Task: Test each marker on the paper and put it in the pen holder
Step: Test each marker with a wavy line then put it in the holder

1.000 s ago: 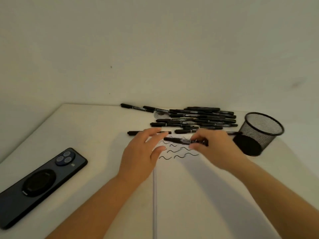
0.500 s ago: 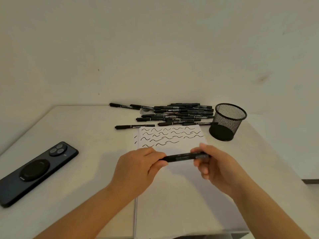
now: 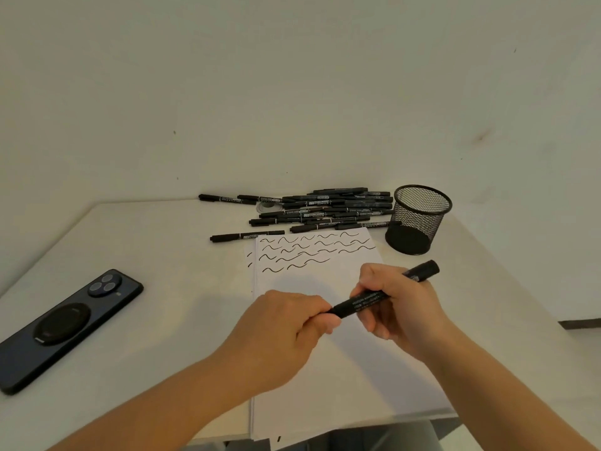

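Note:
A black marker (image 3: 367,301) is held tilted above the white paper (image 3: 325,369). My right hand (image 3: 400,307) grips its barrel, and my left hand (image 3: 286,323) pinches its near-left end, which the fingers hide. Rows of black squiggles (image 3: 309,252) fill the paper's far part. A pile of several black markers (image 3: 325,208) lies beyond the paper, and one marker (image 3: 247,236) lies apart at the paper's far left corner. The black mesh pen holder (image 3: 419,219) stands far right of the paper, with no marker seen inside.
A dark phone (image 3: 61,327) lies face down on the left of the white table (image 3: 162,255). A small round ring (image 3: 267,207) sits under the marker pile. The wall rises just behind the pile. The table's near edge runs under the paper.
Both hands drew the marker back from the pile toward me over the paper. The marker has tilted, its right end now higher, and my left hand now grips its left end.

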`<action>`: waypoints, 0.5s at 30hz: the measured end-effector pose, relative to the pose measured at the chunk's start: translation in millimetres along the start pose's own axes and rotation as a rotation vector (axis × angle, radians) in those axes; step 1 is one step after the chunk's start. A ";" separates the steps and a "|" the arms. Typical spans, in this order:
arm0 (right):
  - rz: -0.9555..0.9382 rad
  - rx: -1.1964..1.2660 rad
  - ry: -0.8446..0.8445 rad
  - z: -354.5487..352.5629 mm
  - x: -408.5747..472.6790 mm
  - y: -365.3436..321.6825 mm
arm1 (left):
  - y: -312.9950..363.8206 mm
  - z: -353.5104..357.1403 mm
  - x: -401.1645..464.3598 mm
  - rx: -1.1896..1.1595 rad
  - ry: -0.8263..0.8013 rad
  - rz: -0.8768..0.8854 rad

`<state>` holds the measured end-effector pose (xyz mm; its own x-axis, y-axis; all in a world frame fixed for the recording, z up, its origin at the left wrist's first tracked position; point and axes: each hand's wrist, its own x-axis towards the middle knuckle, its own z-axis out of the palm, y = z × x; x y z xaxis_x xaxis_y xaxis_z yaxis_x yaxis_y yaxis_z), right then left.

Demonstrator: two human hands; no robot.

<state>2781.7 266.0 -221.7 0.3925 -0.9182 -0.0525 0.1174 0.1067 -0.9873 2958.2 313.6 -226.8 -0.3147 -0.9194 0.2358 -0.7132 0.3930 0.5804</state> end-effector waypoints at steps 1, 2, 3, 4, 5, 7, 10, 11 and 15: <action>-0.034 -0.030 -0.029 -1.0 -0.1 0.8 | 1.2 0.3 1.8 -0.072 -0.033 -0.019; -0.060 -0.054 -0.063 -2.4 0.6 1.9 | 0.9 0.7 2.9 -0.143 -0.075 -0.045; -0.086 -0.063 -0.087 -5.9 2.8 3.1 | -1.1 0.2 3.4 -0.215 -0.129 -0.080; -0.109 -0.032 -0.069 -13.2 5.4 3.1 | -4.9 -1.3 2.9 -0.292 -0.191 -0.121; -0.132 0.047 -0.004 -24.8 8.4 2.3 | -10.8 -5.6 1.4 -0.358 -0.246 -0.173; -0.212 0.170 0.187 -54.7 14.7 -1.7 | -26.1 -19.7 -0.6 -0.492 -0.254 -0.300; -0.278 -0.113 0.265 -67.2 27.9 1.1 | -44.5 -35.6 11.4 -0.523 -0.118 -0.294; -0.253 -0.236 0.239 -60.5 34.2 7.6 | -45.9 -33.5 18.9 -0.467 -0.094 -0.238; -0.129 -0.371 0.305 -40.0 57.4 25.1 | -50.0 -3.0 45.9 -0.109 -0.122 -0.081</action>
<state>2770.8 200.7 -255.5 0.1053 -0.9906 0.0870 -0.2068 -0.1074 -0.9725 2981.3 251.6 -242.7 -0.3376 -0.9368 0.0922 -0.6694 0.3078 0.6762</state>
